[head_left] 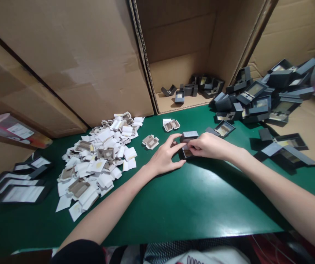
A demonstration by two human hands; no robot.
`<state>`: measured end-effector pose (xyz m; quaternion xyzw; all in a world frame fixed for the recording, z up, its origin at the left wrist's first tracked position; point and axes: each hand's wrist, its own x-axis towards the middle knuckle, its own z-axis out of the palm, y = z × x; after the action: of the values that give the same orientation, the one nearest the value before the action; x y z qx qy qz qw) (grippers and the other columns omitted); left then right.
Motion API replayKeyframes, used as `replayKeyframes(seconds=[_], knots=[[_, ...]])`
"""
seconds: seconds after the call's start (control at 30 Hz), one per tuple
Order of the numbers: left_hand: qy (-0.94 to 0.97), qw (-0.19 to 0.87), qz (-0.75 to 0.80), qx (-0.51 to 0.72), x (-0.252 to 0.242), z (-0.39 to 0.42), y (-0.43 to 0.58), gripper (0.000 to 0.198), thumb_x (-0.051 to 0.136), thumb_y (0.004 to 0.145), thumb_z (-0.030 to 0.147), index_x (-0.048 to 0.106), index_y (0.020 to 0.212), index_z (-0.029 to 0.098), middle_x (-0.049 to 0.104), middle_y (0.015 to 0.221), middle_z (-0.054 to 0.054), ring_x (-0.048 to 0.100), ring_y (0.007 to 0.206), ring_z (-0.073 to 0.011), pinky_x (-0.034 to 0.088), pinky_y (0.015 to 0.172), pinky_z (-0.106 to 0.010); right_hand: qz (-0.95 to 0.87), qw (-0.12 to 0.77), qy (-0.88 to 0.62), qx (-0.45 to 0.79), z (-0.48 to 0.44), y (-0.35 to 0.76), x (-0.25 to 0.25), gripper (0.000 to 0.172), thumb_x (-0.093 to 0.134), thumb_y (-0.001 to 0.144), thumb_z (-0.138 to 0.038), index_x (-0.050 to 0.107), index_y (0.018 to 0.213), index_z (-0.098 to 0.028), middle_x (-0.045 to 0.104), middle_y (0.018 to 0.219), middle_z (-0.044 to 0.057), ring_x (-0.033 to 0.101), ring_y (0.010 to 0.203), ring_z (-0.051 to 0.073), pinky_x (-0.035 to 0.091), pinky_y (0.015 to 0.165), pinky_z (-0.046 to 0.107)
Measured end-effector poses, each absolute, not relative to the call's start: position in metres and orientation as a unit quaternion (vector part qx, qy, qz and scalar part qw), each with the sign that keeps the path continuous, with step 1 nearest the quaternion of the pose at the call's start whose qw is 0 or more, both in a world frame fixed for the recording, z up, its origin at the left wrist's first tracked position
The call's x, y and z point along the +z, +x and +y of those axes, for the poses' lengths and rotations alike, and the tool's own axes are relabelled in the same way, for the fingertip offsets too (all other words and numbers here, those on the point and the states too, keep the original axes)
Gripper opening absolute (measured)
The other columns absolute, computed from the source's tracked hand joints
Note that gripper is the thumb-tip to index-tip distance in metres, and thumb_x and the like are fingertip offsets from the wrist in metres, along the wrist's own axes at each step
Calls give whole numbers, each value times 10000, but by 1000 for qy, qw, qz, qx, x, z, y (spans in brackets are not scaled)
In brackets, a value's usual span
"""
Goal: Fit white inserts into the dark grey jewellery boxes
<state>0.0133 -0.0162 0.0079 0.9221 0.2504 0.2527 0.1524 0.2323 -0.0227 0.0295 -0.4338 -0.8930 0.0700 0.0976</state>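
Observation:
A small dark box with its lid raised (189, 135) stands on the green table in front of me. My left hand (168, 156) steadies it from the left, thumb at the near edge and fingers along the far side. My right hand (208, 146) reaches in from the right, its fingers pinched together at the box's inside. What those fingers hold, if anything, is hidden. Just left of the box lie two loose folded card inserts, one nearer (150, 142) and one farther back (171, 125). Right behind my right hand lies another open dark box (223, 128).
A heap of white and grey card inserts (99, 161) covers the left of the table (201, 205). Several dark boxes (256, 99) are piled at the right. More sit inside a large open carton (174, 106). Flat dark cases (22, 187) and a clear plastic tub (17, 130) are far left.

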Motion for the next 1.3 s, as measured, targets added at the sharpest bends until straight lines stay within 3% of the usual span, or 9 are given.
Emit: replayKeyframes(seconds=[0.23,0.63,0.97,1.3], knots=[[930,144,246,234,10,-19,15,493,629,791,314,508,1247,167,368,1379,-164,563,1037,-234,529,883,-436,-905,133,-386,116,-24,237,35,216,459,803,-200,581,629,-160,476,504,-17,316,452,74,217,500,246],[933,115,266,213,13,-22,18,488,618,768,340,519,1208,155,415,1321,-161,566,1027,-249,538,855,-423,-901,125,-366,197,-25,240,42,163,510,793,-247,567,663,-168,460,500,-49,383,455,71,248,511,230],[934,110,270,208,12,-21,16,378,586,799,302,550,1152,173,339,1359,-159,562,1010,-230,537,846,-406,-902,94,-409,103,-27,237,37,226,465,853,-259,683,842,-201,579,555,-3,441,488,99,228,525,248],[931,79,283,216,7,-21,17,335,550,825,256,590,1144,160,335,1376,-162,561,1045,-239,513,901,-425,-899,106,-424,23,-26,238,30,311,429,909,-305,725,856,-225,689,653,36,540,531,117,247,550,259]])
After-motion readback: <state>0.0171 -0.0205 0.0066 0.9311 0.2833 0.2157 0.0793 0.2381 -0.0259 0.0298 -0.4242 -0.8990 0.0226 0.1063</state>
